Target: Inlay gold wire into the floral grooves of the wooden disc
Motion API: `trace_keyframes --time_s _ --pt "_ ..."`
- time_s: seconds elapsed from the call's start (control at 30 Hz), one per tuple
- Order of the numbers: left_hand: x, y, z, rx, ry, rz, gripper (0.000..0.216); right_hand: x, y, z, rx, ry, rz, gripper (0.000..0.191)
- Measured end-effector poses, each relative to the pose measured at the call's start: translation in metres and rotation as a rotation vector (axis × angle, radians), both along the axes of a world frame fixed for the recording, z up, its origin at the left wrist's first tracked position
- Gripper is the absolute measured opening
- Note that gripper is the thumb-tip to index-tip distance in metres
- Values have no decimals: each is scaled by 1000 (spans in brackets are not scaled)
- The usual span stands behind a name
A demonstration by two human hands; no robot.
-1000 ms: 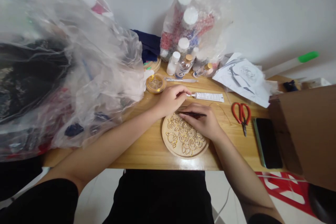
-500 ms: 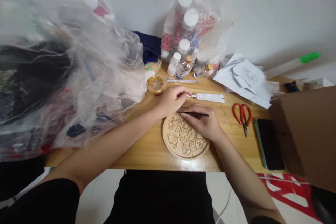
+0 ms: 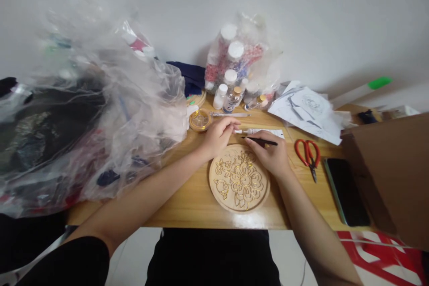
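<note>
A round wooden plaque [image 3: 231, 201] lies on the table, with a flower pattern outlined in gold wire on its face. Over its upper right edge, my right hand [image 3: 273, 156] grips slim black tweezers [image 3: 264, 141], their tip pointing left above the plaque's top rim. My left hand [image 3: 219, 136] is at the plaque's upper left, its fingers curled together. Anything between those fingertips is too small to make out. Close to them lies the nozzle of a white glue tube [image 3: 275, 132], partly hidden behind my right hand.
A spool of gold wire [image 3: 200, 119], a pen-like tool [image 3: 231, 115] and small bottles [image 3: 232, 99] stand behind. Red-handled pliers [image 3: 307, 154], a phone [image 3: 346, 192] and a cardboard box [image 3: 385, 174] are right. Plastic bags [image 3: 140, 111] crowd the left; papers [image 3: 308, 109] lie at back right.
My right hand with the tweezers has shifted right, away from the left hand, uncovering more of the plaque's top. My left hand keeps close to its place. The view has tilted up slightly.
</note>
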State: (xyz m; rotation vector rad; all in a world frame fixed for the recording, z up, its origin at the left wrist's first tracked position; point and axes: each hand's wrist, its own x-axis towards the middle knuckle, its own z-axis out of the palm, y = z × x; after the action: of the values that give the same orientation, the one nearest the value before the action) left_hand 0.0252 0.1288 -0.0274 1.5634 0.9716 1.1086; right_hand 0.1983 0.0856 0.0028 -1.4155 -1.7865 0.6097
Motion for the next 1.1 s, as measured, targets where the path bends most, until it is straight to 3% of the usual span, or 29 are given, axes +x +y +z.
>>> trace_keyframes --time_s 0.83,1.1 --pt "-1 -3 3 -37 62 -32 22 1 5 -8 -37 -1 -17 13" --pt "-1 -3 4 -21 87 -21 23 -2 4 -2 -64 109 -60 16"
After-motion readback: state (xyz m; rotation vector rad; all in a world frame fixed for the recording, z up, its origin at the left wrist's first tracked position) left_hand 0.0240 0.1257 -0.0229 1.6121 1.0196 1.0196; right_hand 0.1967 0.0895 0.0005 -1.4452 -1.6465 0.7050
